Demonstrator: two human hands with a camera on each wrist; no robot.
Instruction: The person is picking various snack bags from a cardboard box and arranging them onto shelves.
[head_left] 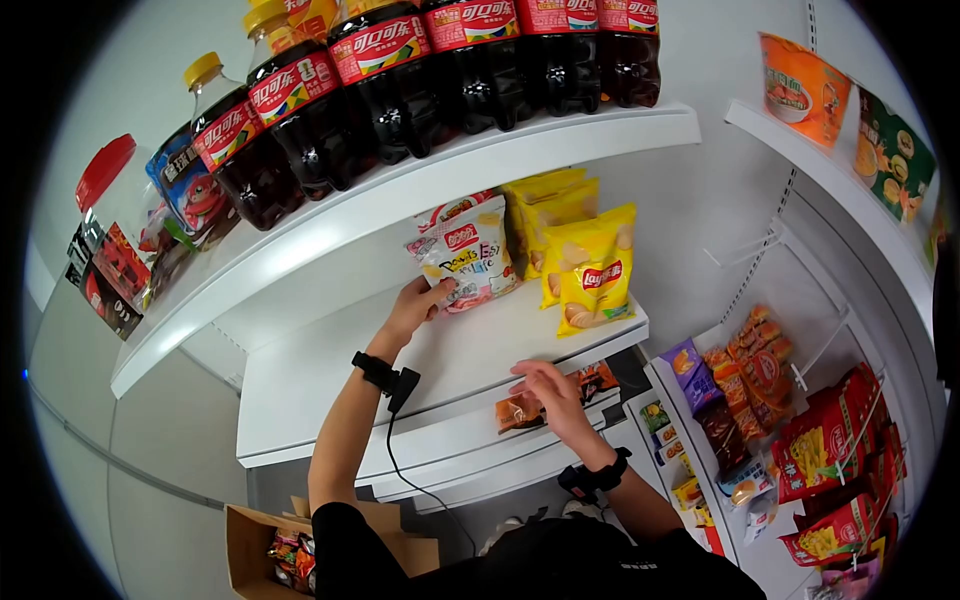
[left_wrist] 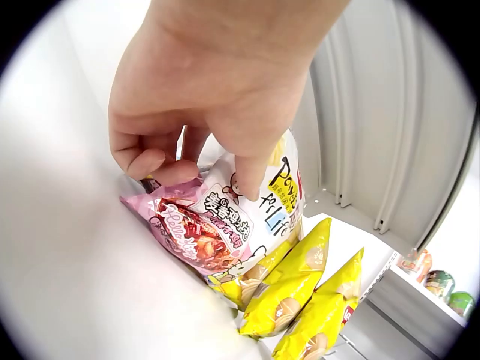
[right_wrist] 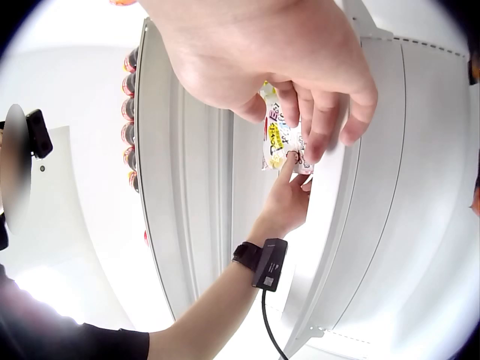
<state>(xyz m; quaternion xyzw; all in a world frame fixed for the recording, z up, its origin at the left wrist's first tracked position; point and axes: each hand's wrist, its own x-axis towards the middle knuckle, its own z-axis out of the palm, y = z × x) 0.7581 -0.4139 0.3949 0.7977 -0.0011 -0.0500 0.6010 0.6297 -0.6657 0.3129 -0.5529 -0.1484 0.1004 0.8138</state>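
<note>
A white and pink snack bag (head_left: 480,262) stands on the middle shelf, leaning toward the back, with another bag partly hidden behind it. My left hand (head_left: 415,308) is at its left lower edge; in the left wrist view the thumb of this hand (left_wrist: 217,97) lies on the front of the bag (left_wrist: 217,225) and the fingers curl round its side. Yellow chip bags (head_left: 592,270) stand just right of it. My right hand (head_left: 560,400) hangs near the shelf's front edge, fingers loosely bent and holding nothing; the right wrist view shows the same hand (right_wrist: 277,60).
Cola bottles (head_left: 385,60) line the shelf above. Orange packets (head_left: 520,412) lie on a lower level. Snack bags (head_left: 825,440) fill the rack at right, noodle cups (head_left: 803,92) sit upper right, and a cardboard box (head_left: 250,545) with packets is at lower left.
</note>
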